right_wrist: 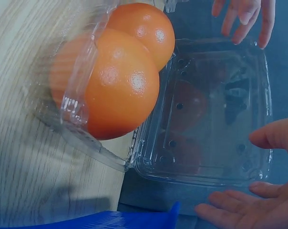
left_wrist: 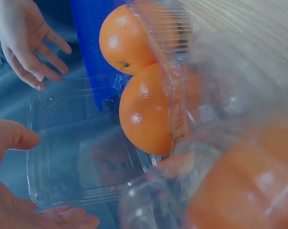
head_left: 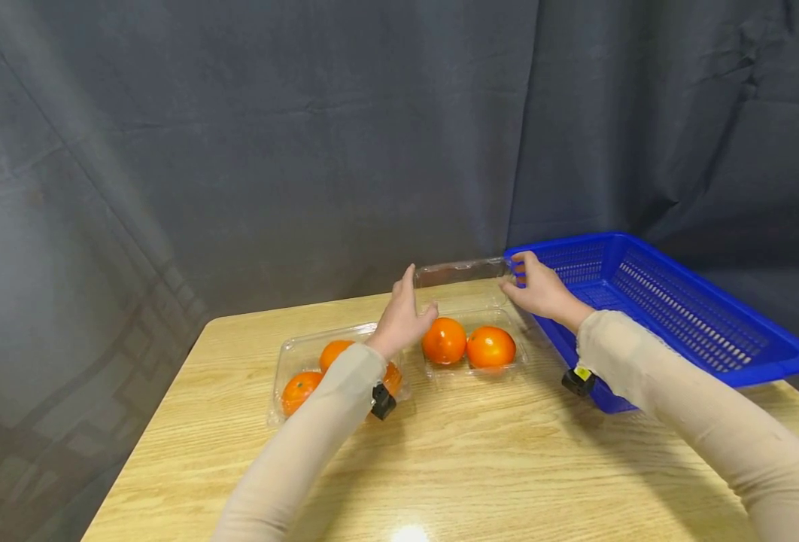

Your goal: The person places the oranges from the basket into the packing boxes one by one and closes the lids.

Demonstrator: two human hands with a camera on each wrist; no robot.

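Note:
A clear plastic clamshell box (head_left: 478,370) stands on the table with its lid (head_left: 463,295) raised at the back. Two oranges, one on the left (head_left: 444,341) and one on the right (head_left: 490,347), sit in its base. At the lid's left side is my left hand (head_left: 402,320), thumb and fingers spread apart. My right hand (head_left: 542,290) is by the lid's right edge, its thumb and fingers also parted. Both wrist views show the lid (left_wrist: 82,143) (right_wrist: 215,114) between the hands; whether fingertips touch it I cannot tell.
Left of the open box, partly behind my left forearm, lies another clear box (head_left: 284,361) with several oranges (head_left: 301,391). A blue plastic basket (head_left: 697,301) stands on the right, close to the open box. A dark curtain (head_left: 305,150) hangs behind the wooden table (head_left: 454,467).

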